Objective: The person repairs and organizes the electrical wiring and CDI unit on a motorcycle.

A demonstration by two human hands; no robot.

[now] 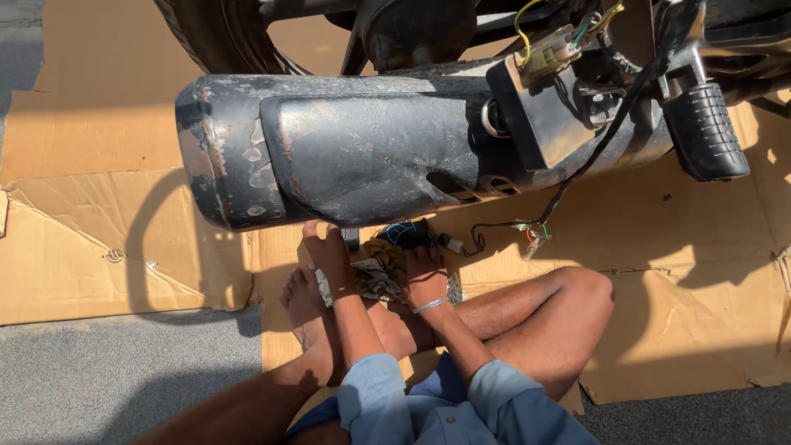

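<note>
Blue sleeves (428, 404) lead to the left hand (325, 247), fingers curled under the black exhaust muffler (346, 148), and the right hand (424, 268), fingers gripping a wired black part (409, 233).

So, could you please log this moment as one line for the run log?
left hand: under black exhaust muffler | right hand: on black wired part | rag: beneath hands | floor: cardboard
</note>
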